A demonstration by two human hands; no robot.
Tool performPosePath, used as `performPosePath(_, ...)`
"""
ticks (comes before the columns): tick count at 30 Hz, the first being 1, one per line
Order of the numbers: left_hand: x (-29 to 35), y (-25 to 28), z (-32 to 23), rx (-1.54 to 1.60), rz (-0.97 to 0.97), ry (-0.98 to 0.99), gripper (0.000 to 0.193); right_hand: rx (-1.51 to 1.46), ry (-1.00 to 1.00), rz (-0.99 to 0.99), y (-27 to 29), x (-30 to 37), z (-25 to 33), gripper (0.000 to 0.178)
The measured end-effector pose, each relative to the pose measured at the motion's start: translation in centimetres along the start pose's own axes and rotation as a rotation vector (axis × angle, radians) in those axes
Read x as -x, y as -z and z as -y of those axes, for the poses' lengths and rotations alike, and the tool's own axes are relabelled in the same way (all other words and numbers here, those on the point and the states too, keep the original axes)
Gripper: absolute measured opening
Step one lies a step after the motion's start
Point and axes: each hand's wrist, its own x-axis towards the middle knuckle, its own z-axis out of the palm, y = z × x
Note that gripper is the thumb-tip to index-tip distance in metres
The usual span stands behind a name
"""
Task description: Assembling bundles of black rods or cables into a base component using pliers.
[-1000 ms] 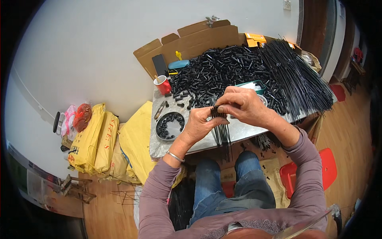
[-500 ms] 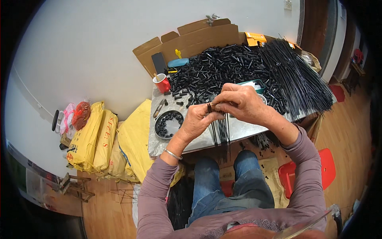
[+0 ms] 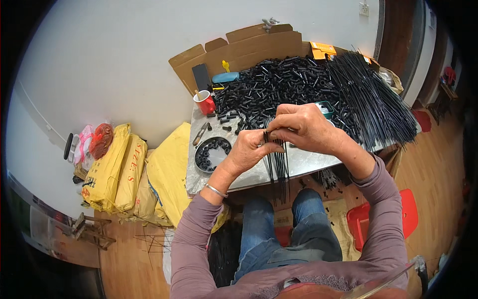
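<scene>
Over the front part of the metal-topped table [image 3: 239, 187], my left hand [image 3: 248, 151] is closed around a small bunch of thin black rods [image 3: 279, 172]. Their lower ends hang past the table's front edge. My right hand [image 3: 307, 130] meets it at the top of the bunch, thumb and fingers pinched together. What the right fingertips grip is too small and covered to make out. Left of my hands is a round metal dish [image 3: 200, 164] with black ring-like pieces [image 3: 215, 145] in it. Beyond my hands spreads a large heap of short black tubes [image 3: 286, 82].
A big stack of long black rods [image 3: 373, 99] covers the table's right side. A red cup [image 3: 205, 104] and a box cutter [image 3: 201, 133] lie left; upright cardboard [image 3: 249, 47] backs the heap. Yellow sacks [image 3: 107, 169] stand at left, a red plastic stool [image 3: 411, 214] at right.
Both hands stay joined at the top of the rods, with only a slight shift of the fingers. The whole view has moved slightly.
</scene>
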Motion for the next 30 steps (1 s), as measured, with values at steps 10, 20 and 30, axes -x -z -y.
performPosePath(10, 0.1, -0.9, 0.6, 0.236, 0.094, 0.072, 0.019, 0.072, 0.027, 0.078, 0.5, -0.6, 0.2, 0.011)
performPosePath(20, 0.7, -3.1, 1.0, 0.294, 0.034, 0.094, 0.019, 0.196, 0.136, -0.063, -2.2, -1.0, 0.3, 0.018)
performPosePath(30, 5.5, -8.1, 6.8, -0.409, 0.027, -0.238, 0.067, -0.038, -0.213, 0.243, -1.1, -2.8, 1.2, 0.016)
